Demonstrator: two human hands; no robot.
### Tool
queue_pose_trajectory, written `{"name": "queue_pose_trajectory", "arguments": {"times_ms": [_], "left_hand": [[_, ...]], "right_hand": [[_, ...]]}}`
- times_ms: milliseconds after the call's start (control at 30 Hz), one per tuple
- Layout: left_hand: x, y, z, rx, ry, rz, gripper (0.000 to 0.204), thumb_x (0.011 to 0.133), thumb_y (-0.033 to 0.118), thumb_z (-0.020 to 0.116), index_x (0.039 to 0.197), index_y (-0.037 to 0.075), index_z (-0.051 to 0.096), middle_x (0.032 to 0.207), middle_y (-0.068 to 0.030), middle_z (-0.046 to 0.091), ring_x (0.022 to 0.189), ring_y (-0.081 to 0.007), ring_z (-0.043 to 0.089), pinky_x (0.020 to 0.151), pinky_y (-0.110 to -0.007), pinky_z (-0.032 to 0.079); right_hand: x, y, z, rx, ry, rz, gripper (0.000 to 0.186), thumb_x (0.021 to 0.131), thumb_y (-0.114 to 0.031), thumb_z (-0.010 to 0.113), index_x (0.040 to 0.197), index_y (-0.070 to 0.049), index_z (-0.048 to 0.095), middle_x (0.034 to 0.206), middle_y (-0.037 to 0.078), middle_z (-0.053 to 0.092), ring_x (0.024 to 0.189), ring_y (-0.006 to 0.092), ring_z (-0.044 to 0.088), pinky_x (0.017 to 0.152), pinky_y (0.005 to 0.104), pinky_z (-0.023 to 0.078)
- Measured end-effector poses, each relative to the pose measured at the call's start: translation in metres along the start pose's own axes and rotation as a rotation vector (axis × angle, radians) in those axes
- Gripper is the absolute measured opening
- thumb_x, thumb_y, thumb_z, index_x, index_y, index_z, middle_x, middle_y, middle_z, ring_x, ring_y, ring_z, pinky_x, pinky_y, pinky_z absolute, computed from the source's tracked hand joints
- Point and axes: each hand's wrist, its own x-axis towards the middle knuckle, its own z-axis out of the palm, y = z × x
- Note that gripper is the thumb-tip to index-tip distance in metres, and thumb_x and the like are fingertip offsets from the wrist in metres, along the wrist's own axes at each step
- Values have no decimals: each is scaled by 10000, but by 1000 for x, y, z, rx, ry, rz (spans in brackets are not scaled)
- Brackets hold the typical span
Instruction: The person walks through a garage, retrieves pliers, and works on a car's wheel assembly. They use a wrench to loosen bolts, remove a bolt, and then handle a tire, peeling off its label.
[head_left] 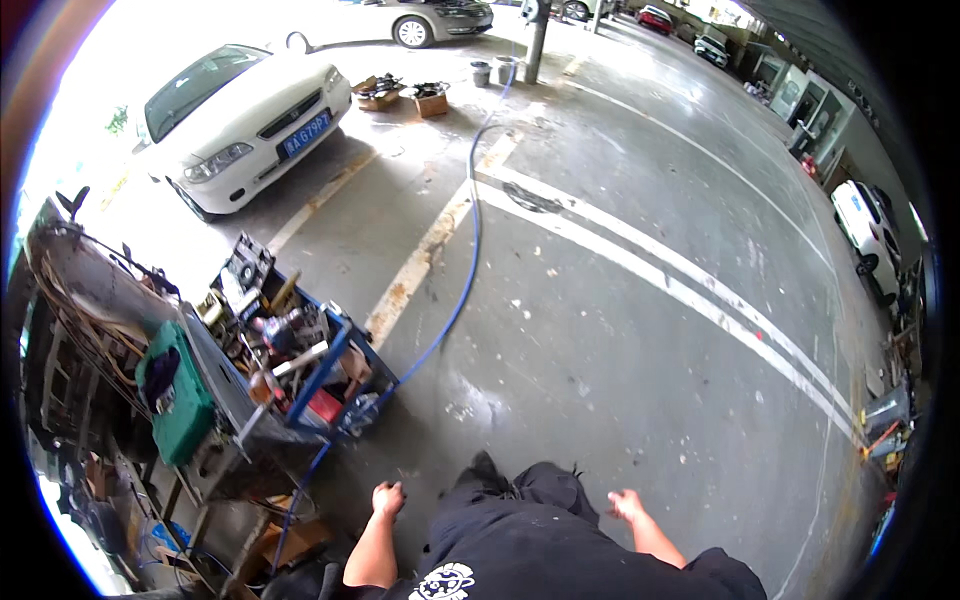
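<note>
My left hand (388, 500) hangs low beside my dark-clothed legs, its fingers curled around; whether anything small is inside them I cannot make out. On the other side of my legs, my right hand (625, 505) is held out low, fingers loosely bent and apart, with nothing visible in it. Nearest to my left hand is a blue metal cart (335, 375) piled with mixed tools and parts (285, 335). A green plastic case (185, 420) rests on the clutter beside it. A blue hose (465, 290) runs across the floor past the cart.
Grey garage floor (600, 380) with painted lines. A white car (240, 120) and a silver car (400, 20) stand ahead left, near boxes of parts (430, 105), buckets (480, 75) and a pillar (537, 50). Another white car (865, 235) and assorted clutter (885, 420) line the right side.
</note>
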Motion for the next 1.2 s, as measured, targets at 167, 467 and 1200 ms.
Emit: {"name": "queue_pose_trajectory", "arguments": {"times_ms": [167,467,1200], "left_hand": [[60,210,-52,88,238,702,343,907,315,583,983,-10,664,816,-156,700,739,-256,686,698,-353,528],[202,434,-56,53,323,489,378,905,354,591,1017,2,670,899,-153,703,847,-267,671,797,-365,506],[467,586,-425,-388,627,46,302,938,247,563,1184,73,591,963,-158,667,819,-265,647,700,-380,538]], "right_hand": [[67,-99,78,-190,-49,53,376,869,-295,642,1018,50,643,792,138,662,722,279,690,566,427,526],[271,-379,103,-188,-21,147,411,881,-275,587,1137,47,580,733,160,634,734,352,689,585,493,533],[385,-1065,659,-941,-274,-530,430,808,-426,605,938,-24,687,764,126,698,634,223,672,644,373,534]]}}
